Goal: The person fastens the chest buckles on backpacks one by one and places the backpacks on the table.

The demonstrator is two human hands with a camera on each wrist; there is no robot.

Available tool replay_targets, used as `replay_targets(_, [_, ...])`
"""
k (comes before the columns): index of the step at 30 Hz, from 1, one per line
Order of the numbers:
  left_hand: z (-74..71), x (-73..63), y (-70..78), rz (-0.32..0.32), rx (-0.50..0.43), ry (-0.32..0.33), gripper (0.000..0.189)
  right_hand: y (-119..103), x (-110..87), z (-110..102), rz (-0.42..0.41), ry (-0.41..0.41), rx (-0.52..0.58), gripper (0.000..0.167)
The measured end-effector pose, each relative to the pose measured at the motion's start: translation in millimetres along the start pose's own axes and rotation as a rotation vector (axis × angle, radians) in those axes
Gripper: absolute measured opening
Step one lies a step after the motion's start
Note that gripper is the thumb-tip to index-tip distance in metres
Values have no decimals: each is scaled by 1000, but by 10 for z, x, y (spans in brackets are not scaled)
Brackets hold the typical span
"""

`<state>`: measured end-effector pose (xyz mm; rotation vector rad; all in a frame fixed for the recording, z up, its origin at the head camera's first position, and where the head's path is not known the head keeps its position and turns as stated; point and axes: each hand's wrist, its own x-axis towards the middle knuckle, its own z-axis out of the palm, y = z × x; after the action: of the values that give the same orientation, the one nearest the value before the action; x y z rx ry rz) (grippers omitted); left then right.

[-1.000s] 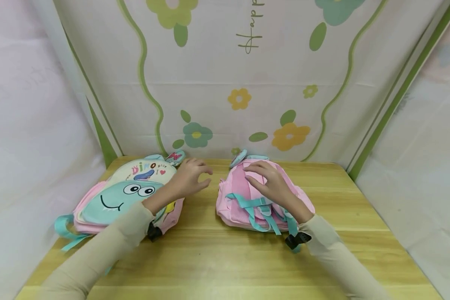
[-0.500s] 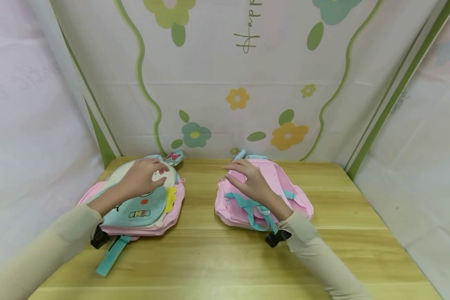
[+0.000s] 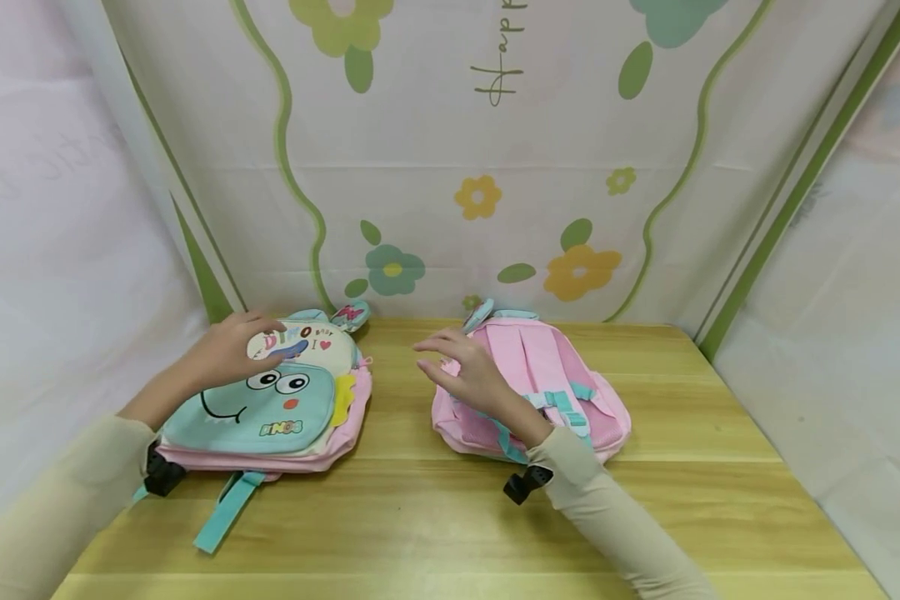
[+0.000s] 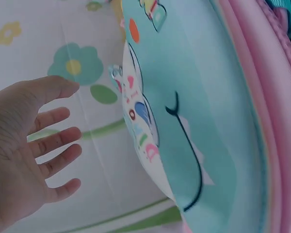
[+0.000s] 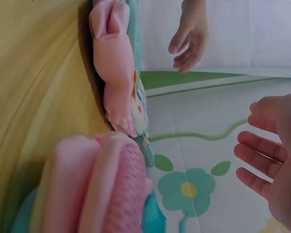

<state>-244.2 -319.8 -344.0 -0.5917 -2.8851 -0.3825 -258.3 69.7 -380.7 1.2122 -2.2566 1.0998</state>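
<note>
On the left of the table lies a pink and teal dinosaur backpack (image 3: 270,408), its face side up, with eyes and a smile on the pocket. My left hand (image 3: 228,348) hovers over its left part, fingers loosely bent and apart from the fabric, as the left wrist view shows. A second pink backpack (image 3: 528,358) lies on the right with its back panel and teal straps up. Above its left side hangs my right hand (image 3: 468,375), fingers relaxed and holding nothing. In the right wrist view a gap separates the right hand (image 5: 276,155) from that backpack (image 5: 102,189).
Both bags rest on a wooden table (image 3: 420,517) before a flowered cloth backdrop (image 3: 420,125). White cloth walls (image 3: 855,333) flank the table on both sides. A teal strap (image 3: 228,512) trails from the left bag toward the front.
My left hand has moved left across the dinosaur backpack, uncovering its right side. My right hand has shifted left over the other bag. Both bags lie where they were.
</note>
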Motion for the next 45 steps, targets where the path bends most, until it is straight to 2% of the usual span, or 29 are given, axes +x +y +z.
replay_targets(3, [26,-56,-132,-40,-54,-58,52,-18,13,99,-12,-2,-12,25])
replay_targets(6, [61,-118,-253,-75,-101,-96,55,-44,7,185,12,-15,-14,26])
replay_targets(12, [111,-233,-433,-134,-176,-186,67,-77,-21,346,111,-45,12,31])
replay_targets(15, [120,-271,-498,-153,-185,-215,70,-95,-30,416,156,-68,28,34])
replay_targets(21, [103,-337,-593,-165,-166,-231,69,-124,-48,560,220,-142,41,43])
replay_targets(28, [80,-401,-682,-174,-186,-233,71,-93,-90,750,281,-216,60,56])
replay_targets(37, [89,-477,-768,-209,-206,-277,79,-90,-148,889,331,-269,76,63])
replay_targets(45, [88,-504,-803,-207,-183,-290,80,-113,-152,954,377,-284,107,65])
